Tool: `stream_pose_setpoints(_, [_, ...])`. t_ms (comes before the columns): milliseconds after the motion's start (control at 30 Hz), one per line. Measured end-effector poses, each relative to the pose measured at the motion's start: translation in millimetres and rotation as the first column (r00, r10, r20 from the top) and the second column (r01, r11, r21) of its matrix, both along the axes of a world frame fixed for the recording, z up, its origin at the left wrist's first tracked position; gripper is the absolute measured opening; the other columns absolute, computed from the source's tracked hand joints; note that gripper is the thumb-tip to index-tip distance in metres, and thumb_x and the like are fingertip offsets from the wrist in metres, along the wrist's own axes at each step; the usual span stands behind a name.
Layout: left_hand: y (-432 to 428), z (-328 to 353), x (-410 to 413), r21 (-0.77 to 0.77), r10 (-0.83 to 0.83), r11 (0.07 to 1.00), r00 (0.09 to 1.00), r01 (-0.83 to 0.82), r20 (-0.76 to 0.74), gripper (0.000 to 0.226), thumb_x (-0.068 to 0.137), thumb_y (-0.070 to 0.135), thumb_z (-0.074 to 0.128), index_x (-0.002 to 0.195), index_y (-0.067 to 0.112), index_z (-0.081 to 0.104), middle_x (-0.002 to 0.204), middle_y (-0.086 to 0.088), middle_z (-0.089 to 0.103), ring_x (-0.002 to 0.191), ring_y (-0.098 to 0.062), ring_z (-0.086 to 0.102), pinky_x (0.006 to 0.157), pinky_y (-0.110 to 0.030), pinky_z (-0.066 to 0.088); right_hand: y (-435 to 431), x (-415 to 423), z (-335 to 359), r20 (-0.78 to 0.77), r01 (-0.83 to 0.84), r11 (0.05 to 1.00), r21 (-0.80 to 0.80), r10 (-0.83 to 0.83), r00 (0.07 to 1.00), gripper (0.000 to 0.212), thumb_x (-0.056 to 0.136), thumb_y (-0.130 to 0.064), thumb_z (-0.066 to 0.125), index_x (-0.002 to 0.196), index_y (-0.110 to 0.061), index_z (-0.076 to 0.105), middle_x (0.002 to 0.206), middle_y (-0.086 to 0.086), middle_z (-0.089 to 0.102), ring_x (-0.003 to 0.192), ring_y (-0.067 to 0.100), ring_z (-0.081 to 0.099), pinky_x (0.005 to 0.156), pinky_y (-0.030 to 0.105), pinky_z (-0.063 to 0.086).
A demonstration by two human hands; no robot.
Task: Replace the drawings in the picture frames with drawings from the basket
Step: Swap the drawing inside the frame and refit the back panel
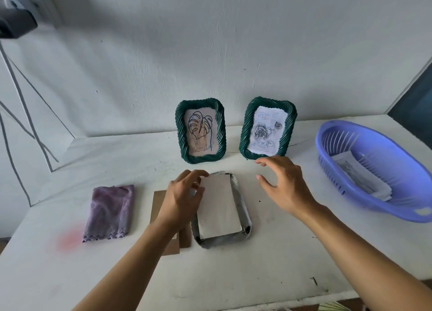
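Note:
Two green twisted frames stand against the wall: the left frame [200,130] holds a leaf line drawing, the right frame [268,127] a rose drawing. A third frame [240,200] lies face down in front of them, with a blank sheet [218,207] lying in its open back. My left hand [184,197] rests at the frame's left edge, its fingertips touching the sheet's top left corner. My right hand [280,184] hovers to the right of the frame, fingers spread, holding nothing. A blue plastic basket [397,207] at the right holds several drawings [362,177].
A brown backing board [159,205] lies under my left forearm, left of the face-down frame. A folded purple cloth [109,211] sits further left. A tripod leg stands against the wall at far left. The table's front edge runs below my arms.

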State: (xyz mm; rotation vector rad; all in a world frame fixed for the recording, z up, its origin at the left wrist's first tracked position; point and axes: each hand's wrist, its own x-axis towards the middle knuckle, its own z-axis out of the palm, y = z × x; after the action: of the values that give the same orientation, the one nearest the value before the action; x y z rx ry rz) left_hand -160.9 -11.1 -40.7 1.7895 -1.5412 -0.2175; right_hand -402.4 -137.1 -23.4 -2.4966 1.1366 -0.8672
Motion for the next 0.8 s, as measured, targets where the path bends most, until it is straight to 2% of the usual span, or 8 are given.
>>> stream_pose_setpoints(100, [0,16,-6,-0.023,0.002,1.000,0.993,-0.004,-0.118,0.037,0.092,0.008,0.067,0.123,0.028,0.063,0.098,0.007,0.063,0.081,-0.002,0.063,0.070,-0.011,0.051,-14,-21,15,-0.042,0.075,0.987,-0.144,-0.082,0.996,0.031,0.085,-0.020,0.072,0.115,-0.021,0.065,0.110,-0.003,0.064,0.104,0.025,0.060,0.082,0.049,0.049])
stream_pose_setpoints(167, [-1,28,-11,-0.039,-0.007,0.999,0.975,-0.002,-0.221,0.037,0.093,0.009,0.066,0.123,0.030,0.063,0.096,0.010,0.067,0.082,-0.005,0.065,0.068,-0.011,0.052,-26,-37,23,-0.077,0.118,0.966,-0.229,-0.139,0.987,0.028,0.082,-0.023,0.069,0.110,-0.022,0.068,0.106,0.000,0.062,0.100,0.029,0.061,0.077,0.048,0.050])
stream_pose_setpoints(233, [-8,38,-18,-0.054,0.006,0.998,0.956,-0.023,-0.294,0.032,0.092,0.008,0.067,0.113,0.032,0.066,0.093,0.015,0.070,0.082,-0.007,0.069,0.069,-0.018,0.056,-37,-55,30,-0.141,0.175,0.957,-0.231,-0.211,0.967,0.029,0.079,-0.024,0.073,0.107,-0.023,0.070,0.106,0.003,0.060,0.101,0.032,0.059,0.076,0.047,0.050])
stream_pose_setpoints(367, [-26,52,-38,-0.059,0.061,0.994,0.913,-0.093,-0.402,0.022,0.091,0.007,0.069,0.095,0.028,0.076,0.085,0.011,0.075,0.079,-0.006,0.072,0.070,-0.022,0.058,-49,-90,39,-0.337,0.256,0.961,-0.102,-0.275,0.900,0.044,0.079,-0.032,0.076,0.121,-0.024,0.065,0.119,0.009,0.053,0.111,0.036,0.053,0.084,0.047,0.049])
stream_pose_setpoints(500, [-46,58,-71,-0.020,0.046,0.997,0.824,-0.068,-0.565,0.026,0.087,0.001,0.073,0.103,0.020,0.076,0.094,0.002,0.075,0.076,-0.005,0.070,0.066,-0.016,0.054,-61,-126,40,-0.427,0.203,0.957,0.209,-0.097,0.899,0.056,0.089,-0.038,0.066,0.140,-0.029,0.045,0.131,0.006,0.045,0.117,0.031,0.052,0.094,0.040,0.046])
stream_pose_setpoints(567, [-56,54,-91,0.054,0.051,0.998,0.758,-0.020,-0.650,0.034,0.082,-0.002,0.076,0.110,0.018,0.074,0.096,0.001,0.076,0.077,-0.005,0.070,0.068,-0.019,0.055,-65,-139,39,-0.418,0.145,0.937,0.317,0.001,0.908,0.056,0.091,-0.036,0.064,0.142,-0.033,0.040,0.134,0.003,0.049,0.117,0.027,0.053,0.096,0.041,0.046])
stream_pose_setpoints(700, [-73,32,-132,0.193,0.108,0.980,0.719,0.038,-0.686,0.043,0.078,-0.001,0.081,0.114,0.022,0.072,0.098,-0.001,0.078,0.086,-0.014,0.073,0.080,-0.036,0.057,-74,-151,37,-0.287,0.026,0.955,0.296,0.063,0.956,0.053,0.087,-0.022,0.066,0.137,-0.029,0.054,0.112,-0.001,0.063,0.093,0.014,0.058,0.084,0.033,0.048])
stream_pose_setpoints(800, [-84,15,-157,0.243,0.154,0.970,0.708,0.026,-0.689,0.042,0.079,0.001,0.081,0.114,0.022,0.072,0.101,0.000,0.077,0.087,-0.017,0.073,0.073,-0.026,0.055,-78,-158,37,-0.150,-0.021,0.947,0.321,0.073,0.986,0.049,0.085,-0.019,0.069,0.132,-0.030,0.058,0.097,-0.001,0.067,0.087,0.013,0.063,0.081,0.028,0.052])
